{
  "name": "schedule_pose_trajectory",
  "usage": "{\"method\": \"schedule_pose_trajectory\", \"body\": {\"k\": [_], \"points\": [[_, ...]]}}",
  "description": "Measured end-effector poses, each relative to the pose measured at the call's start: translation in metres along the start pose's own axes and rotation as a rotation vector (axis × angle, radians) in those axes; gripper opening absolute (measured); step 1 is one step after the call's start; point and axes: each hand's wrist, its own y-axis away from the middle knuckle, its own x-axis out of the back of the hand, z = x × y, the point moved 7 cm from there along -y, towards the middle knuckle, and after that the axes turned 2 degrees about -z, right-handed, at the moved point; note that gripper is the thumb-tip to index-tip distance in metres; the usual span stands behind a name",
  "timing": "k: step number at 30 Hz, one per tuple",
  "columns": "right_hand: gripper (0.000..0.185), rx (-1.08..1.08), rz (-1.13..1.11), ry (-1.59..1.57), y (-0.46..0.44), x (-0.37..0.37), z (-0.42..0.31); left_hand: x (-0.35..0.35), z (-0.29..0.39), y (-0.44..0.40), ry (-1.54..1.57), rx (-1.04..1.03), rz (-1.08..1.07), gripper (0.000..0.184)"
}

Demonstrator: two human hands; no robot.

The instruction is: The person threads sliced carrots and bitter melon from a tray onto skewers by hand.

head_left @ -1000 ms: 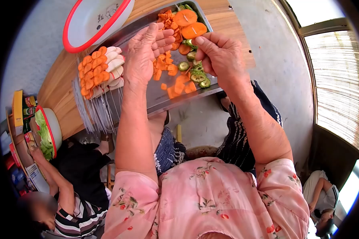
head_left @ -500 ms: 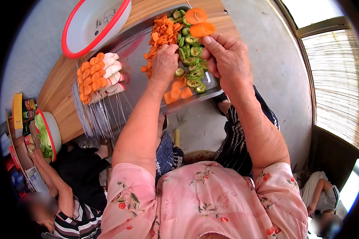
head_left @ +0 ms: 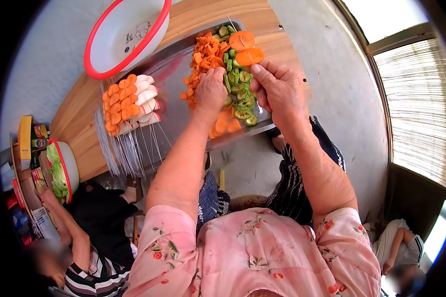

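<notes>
My right hand [head_left: 277,86] pinches a thin skewer that carries two large orange carrot slices [head_left: 250,56], above the tray's right side. Over the carrot pile [head_left: 208,49], my left hand [head_left: 211,89] has its fingers drawn together at the edge of the pieces; what they grip, if anything, is hidden. Green ridged slices [head_left: 244,94] lie between my hands on the metal tray [head_left: 171,106]. Larger carrot pieces [head_left: 227,123] are near the tray's front edge. At the left, finished skewers [head_left: 129,106] hold carrot and white, red-edged slices, their sticks pointing toward me.
A white basin with a red rim [head_left: 126,39] stands behind the tray on the wooden table [head_left: 77,128]. Left, a bowl of green leaves [head_left: 59,173] is beside a person in a striped shirt [head_left: 94,262]. Another person [head_left: 401,247] is at the lower right.
My left hand has gone from open above the tray down to the carrot pile, its fingers closing. My right hand still holds the carrot skewer, now slightly lower in view.
</notes>
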Motion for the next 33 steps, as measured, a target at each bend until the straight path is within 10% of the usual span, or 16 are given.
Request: {"method": "schedule_pose_trajectory", "body": {"k": [24, 33], "points": [[0.018, -0.032, -0.047, 0.015, 0.002, -0.001, 0.003, 0.008, -0.015, 0.000, 0.287, 0.223, -0.040, 0.008], [0.017, -0.016, -0.079, 0.200, 0.007, -0.003, 0.002, 0.069, -0.020, 0.005, 1.238, 0.555, 0.034, 0.018]]}}
